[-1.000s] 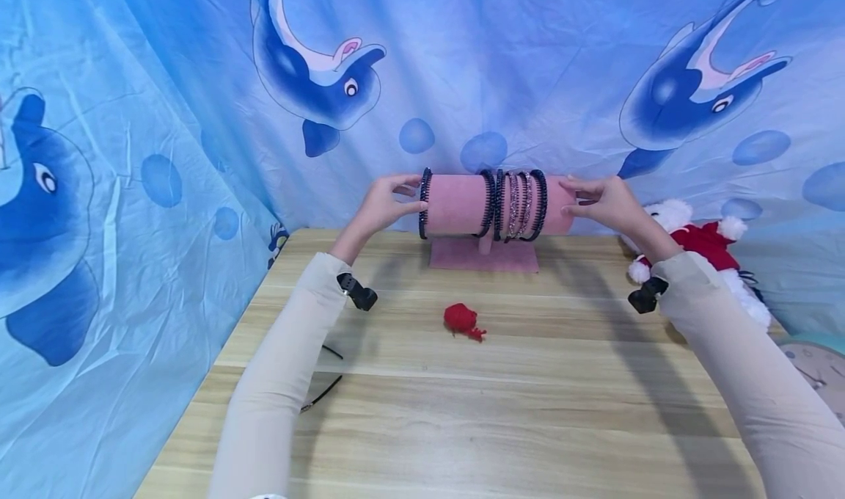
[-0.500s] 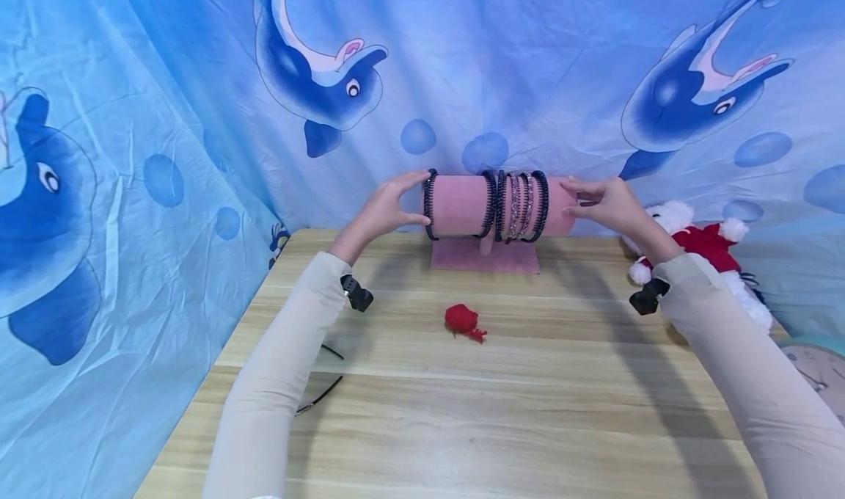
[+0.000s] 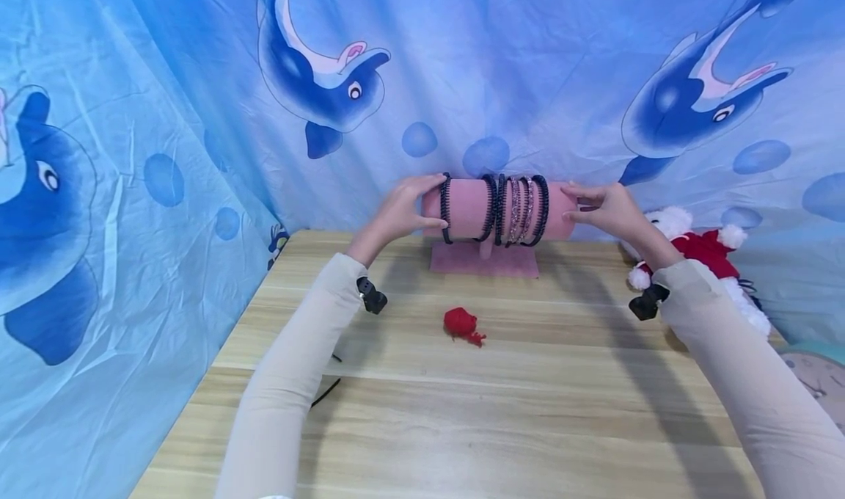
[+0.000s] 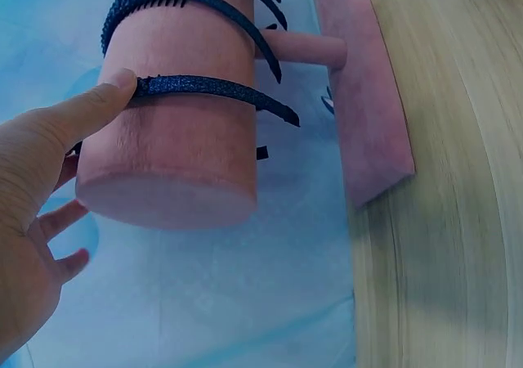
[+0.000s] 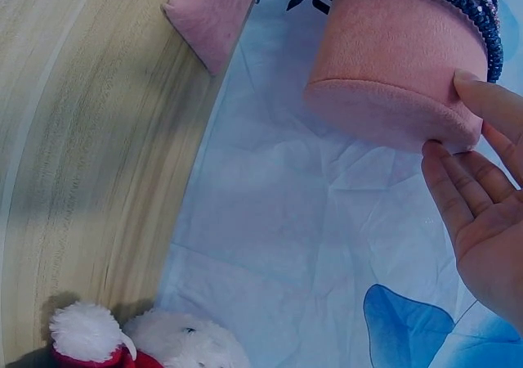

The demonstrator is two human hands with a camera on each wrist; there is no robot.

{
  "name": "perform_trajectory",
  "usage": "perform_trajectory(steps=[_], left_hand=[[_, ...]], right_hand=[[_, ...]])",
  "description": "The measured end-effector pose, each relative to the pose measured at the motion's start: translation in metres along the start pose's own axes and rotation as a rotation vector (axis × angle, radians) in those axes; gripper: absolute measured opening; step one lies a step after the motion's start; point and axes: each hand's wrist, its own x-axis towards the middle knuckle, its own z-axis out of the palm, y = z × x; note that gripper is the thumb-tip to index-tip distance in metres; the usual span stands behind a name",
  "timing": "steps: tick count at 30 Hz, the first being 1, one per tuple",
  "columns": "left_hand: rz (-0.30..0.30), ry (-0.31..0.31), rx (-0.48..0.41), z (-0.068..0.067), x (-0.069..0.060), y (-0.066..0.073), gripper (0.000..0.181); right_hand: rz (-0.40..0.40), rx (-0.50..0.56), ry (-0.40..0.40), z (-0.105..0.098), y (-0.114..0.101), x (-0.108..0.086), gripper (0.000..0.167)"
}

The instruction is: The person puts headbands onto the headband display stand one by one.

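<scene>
A pink velvety cylinder display stand [image 3: 467, 209] stands at the back of the table. My left hand [image 3: 403, 209] spans its left end, thumb and forefinger on a dark headband [image 3: 445, 213] that sits a little in from that end. In the left wrist view the thumb [image 4: 102, 102] touches the headband's edge, and its loose tip sticks out past the cylinder. My right hand [image 3: 614, 207] holds the cylinder's right end between thumb and fingers. More headbands, black ones and glittery pink ones [image 3: 528, 209], circle the middle and right part.
A small red knotted item [image 3: 462, 324] lies mid-table. Thin black headband ends [image 3: 326, 392] show beside the left sleeve. At the right are a white plush toy in red [image 3: 706, 253] and a round clock [image 3: 815, 381]. A blue dolphin-print cloth [image 3: 528, 59] hangs behind.
My left hand has moved right, sliding the end headband inward along the cylinder and baring its left end. My right hand has kept its place at the other end.
</scene>
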Motion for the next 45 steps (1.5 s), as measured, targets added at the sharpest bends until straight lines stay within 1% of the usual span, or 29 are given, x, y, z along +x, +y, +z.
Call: perform_trajectory(steps=[3, 9, 15, 26, 36, 40, 45], left_hand=[[0.002, 0.004, 0.028, 0.004, 0.003, 0.004, 0.087], [-0.001, -0.018, 0.054, 0.010, 0.007, 0.011, 0.089], [0.002, -0.031, 0.104, 0.018, 0.011, 0.015, 0.090], [0.000, -0.052, 0.148, 0.030, 0.017, 0.025, 0.091], [0.008, -0.069, 0.214, 0.034, 0.021, 0.032, 0.090], [0.010, -0.072, 0.236, 0.036, 0.022, 0.033, 0.089], [0.017, -0.067, 0.241, 0.037, 0.022, 0.033, 0.088]], right_hand=[[-0.004, 0.003, 0.008, 0.001, 0.000, -0.001, 0.060], [-0.014, 0.004, 0.012, 0.002, -0.001, -0.002, 0.059], [-0.013, 0.009, 0.008, 0.002, -0.001, -0.002, 0.059], [-0.008, 0.015, 0.002, 0.002, -0.001, -0.003, 0.060], [-0.014, 0.003, 0.012, 0.001, -0.002, -0.001, 0.058], [-0.015, -0.002, 0.015, 0.001, -0.003, -0.001, 0.058], [-0.004, -0.002, 0.011, 0.000, -0.001, 0.000, 0.060]])
